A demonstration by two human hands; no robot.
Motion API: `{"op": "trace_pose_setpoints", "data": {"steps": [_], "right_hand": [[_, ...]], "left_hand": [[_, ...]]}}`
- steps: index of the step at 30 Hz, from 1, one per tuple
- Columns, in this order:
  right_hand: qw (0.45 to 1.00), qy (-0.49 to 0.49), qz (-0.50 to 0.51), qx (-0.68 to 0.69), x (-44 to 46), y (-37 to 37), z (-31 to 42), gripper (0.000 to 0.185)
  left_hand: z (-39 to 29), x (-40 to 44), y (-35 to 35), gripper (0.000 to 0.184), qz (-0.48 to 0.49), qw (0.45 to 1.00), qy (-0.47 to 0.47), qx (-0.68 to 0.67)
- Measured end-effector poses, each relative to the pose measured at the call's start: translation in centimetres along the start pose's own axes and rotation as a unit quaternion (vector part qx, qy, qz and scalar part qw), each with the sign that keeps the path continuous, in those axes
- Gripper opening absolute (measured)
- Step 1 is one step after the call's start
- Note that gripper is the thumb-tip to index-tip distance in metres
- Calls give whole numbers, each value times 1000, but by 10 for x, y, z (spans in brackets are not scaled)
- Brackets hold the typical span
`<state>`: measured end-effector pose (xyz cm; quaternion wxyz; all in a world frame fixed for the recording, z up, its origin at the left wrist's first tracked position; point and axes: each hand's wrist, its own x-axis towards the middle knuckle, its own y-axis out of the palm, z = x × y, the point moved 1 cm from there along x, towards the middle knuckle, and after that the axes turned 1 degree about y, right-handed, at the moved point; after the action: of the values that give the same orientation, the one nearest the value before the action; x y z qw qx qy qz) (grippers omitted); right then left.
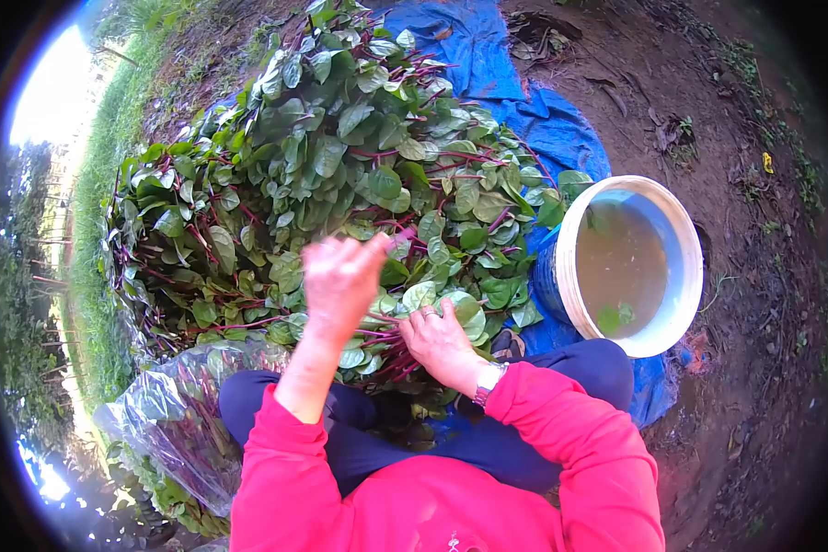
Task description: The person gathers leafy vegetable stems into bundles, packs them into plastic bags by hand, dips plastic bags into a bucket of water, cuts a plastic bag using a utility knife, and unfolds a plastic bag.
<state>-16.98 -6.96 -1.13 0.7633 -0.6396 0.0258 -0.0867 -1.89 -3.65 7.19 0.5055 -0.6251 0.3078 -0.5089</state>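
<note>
Head view: right hand [443,348] grips purple-red-stemmed, green-leaved bunch [392,357] against big green leafy pile [340,138]; left hand [340,281] blurred, can't tell if holding. Best: snug grip, stems [377,342] aligned, leaves [420,294] uncrushed.

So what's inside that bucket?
Inside the bucket there's cloudy brown water with a bit of green leaf. The bottom can't be seen, because the murky water covers it.

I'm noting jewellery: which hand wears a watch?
The right hand, at the red stems: a watch circles its wrist, while the left hand has none.
</note>
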Motion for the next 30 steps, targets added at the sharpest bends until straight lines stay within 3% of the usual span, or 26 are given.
{"op": "trace_pose_setpoints", "data": {"steps": [1,2,3,6,7,8,9,11,14,15,17,18,20,21,23,27,30], "right_hand": [[1000,-15,-9,-12,-1,-1,1,20],[999,-29,-18,-22,-2,-3,2,20],[999,-28,-18,-21,-2,-4,3,20],[999,-35,-6,-12,0,-4,5,22],[1000,-25,-3,-6,0,-2,4,23],[1000,-13,1,0,-1,-1,2,24],[1000,-10,2,-1,-2,1,0,24],[992,-38,-117,24,-4,1,-2,26],[992,-25,-123,-15,1,1,-8,26],[992,-25,-124,-16,1,1,-9,26],[998,13,55,-8,-1,4,-9,27],[997,14,79,-4,-1,4,-8,27],[997,6,71,7,-1,4,-7,27],[998,-1,61,16,0,3,-7,27],[998,-9,57,14,0,1,-7,27],[996,-2,86,13,-3,0,-7,28],[993,9,115,37,0,-2,-6,30]], "left_hand": [[7,11,-15,18,-57,996,5,72],[14,14,-21,18,-56,995,-39,78],[19,13,-20,19,-55,994,-21,88],[14,-17,27,20,98,995,31,-7],[8,-35,40,28,165,980,28,-105],[12,-59,65,30,227,941,52,-247],[4,-65,66,35,316,871,2,-376],[-1,-68,66,40,350,843,-25,-408],[2,-65,70,44,317,835,-58,-446],[5,-56,65,42,386,739,-157,-529],[15,-48,90,41,404,658,-229,-592],[15,-37,101,35,414,741,-240,-472],[13,-35,146,23,320,874,-176,-321],[9,-35,161,23,318,873,-179,-324],[-2,-32,182,24,431,870,-231,-63],[-9,-34,201,28,440,854,-268,-70],[-10,-42,205,41,387,885,-237,-105]]}}
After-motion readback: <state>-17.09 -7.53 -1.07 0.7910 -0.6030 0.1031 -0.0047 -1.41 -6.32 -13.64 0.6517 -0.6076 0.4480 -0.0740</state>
